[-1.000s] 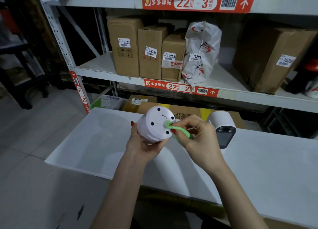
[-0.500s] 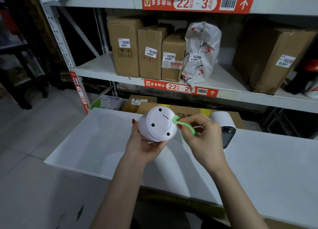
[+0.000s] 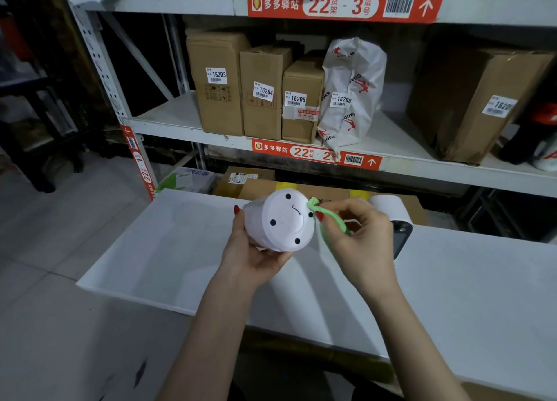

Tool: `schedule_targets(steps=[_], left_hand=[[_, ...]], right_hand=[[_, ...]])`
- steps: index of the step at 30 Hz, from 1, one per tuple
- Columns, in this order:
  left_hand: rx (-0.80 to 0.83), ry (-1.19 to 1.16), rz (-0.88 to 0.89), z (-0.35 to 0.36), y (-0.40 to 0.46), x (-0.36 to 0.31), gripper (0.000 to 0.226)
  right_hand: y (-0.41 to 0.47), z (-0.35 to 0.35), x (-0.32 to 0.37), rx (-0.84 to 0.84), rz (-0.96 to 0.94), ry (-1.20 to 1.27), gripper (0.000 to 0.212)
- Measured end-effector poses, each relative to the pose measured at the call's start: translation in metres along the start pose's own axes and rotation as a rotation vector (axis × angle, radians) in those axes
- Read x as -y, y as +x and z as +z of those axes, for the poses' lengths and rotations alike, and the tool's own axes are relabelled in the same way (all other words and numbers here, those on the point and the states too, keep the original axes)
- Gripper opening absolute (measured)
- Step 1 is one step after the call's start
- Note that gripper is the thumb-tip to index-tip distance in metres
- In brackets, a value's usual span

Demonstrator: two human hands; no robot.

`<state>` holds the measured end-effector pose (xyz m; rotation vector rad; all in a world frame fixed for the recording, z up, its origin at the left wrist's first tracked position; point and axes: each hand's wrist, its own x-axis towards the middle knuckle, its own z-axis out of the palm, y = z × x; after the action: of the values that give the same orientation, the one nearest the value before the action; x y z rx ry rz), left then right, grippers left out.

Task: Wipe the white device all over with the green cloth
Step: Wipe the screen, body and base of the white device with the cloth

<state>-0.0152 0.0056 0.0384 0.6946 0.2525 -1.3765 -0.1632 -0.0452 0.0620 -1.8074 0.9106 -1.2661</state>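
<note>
my left hand [image 3: 256, 250] grips white device [image 3: 278, 220] mid-frame; right hand [image 3: 358, 235] pinching green cloth [image 3: 325, 212] slid up the rim, base edge nearly wiped.

Both forearms are bare from the lower edge of the view up to the wrists, with no sleeve showing on either. The left hand [image 3: 252, 250] and the right hand [image 3: 360, 244] are bare too. The fingernails that show are painted glossy red: one on the left hand, one on the right. The nails are fairly long with rounded tips.
</note>
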Motion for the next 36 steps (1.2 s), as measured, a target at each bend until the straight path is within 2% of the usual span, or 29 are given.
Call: schedule_targets(steps=[4, 8, 14, 20, 24, 31, 36], left_hand=[[0.022, 0.047, 0.015, 0.003, -0.003, 0.005, 0.058], [0.007, 0.069, 0.016, 0.004, -0.005, 0.006, 0.056], [-0.009, 0.111, 0.024, 0.003, -0.001, 0.008, 0.067], [-0.003, 0.170, 0.042, 0.003, -0.002, 0.008, 0.067], [0.060, 0.194, 0.041, 0.003, -0.004, 0.006, 0.065], [-0.011, 0.127, 0.051, 0.003, -0.004, 0.006, 0.055], [0.003, 0.115, 0.049, 0.003, -0.004, 0.005, 0.057]], right_hand=[[0.000, 0.000, 0.001, -0.008, -0.006, 0.040, 0.026], [-0.004, 0.003, 0.005, 0.092, -0.036, 0.087, 0.026], [0.000, 0.003, -0.001, -0.042, -0.034, 0.079, 0.017], [-0.003, 0.001, 0.007, 0.138, -0.079, 0.121, 0.029], [-0.004, 0.002, 0.009, 0.272, -0.113, 0.116, 0.024], [-0.001, -0.002, -0.001, 0.146, -0.085, 0.020, 0.021], [-0.003, -0.002, 0.003, 0.267, -0.079, 0.005, 0.018]])
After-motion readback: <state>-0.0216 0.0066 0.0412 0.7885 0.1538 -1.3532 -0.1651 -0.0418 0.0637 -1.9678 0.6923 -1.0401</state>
